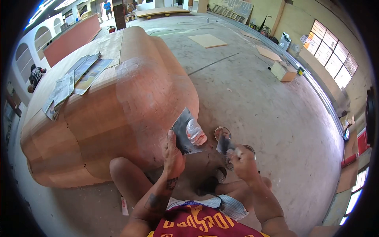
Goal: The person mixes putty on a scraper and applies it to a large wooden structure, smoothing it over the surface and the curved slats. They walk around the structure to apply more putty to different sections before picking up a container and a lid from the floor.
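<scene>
My left hand (173,156) grips the edge of a flat grey mixing board (181,132), tilted in front of the wooden form. A mound of white putty streaked with pinkish red (196,133) sits on the board. My right hand (244,162) is closed round the handle of a putty knife (223,144), both smeared by motion. The knife's blade is apart from the board, over an open can (222,129) on the floor. Another round can (250,148) is partly hidden behind my right hand. The big curved plywood form (154,91) has a pinkish coating on its near corner.
Newspaper sheets (75,77) lie on top of the form. Flat boards (208,40) and a wooden box (283,72) rest on the concrete floor (272,118). At the left a person (36,75) is beside the form; another person (107,8) stands far back.
</scene>
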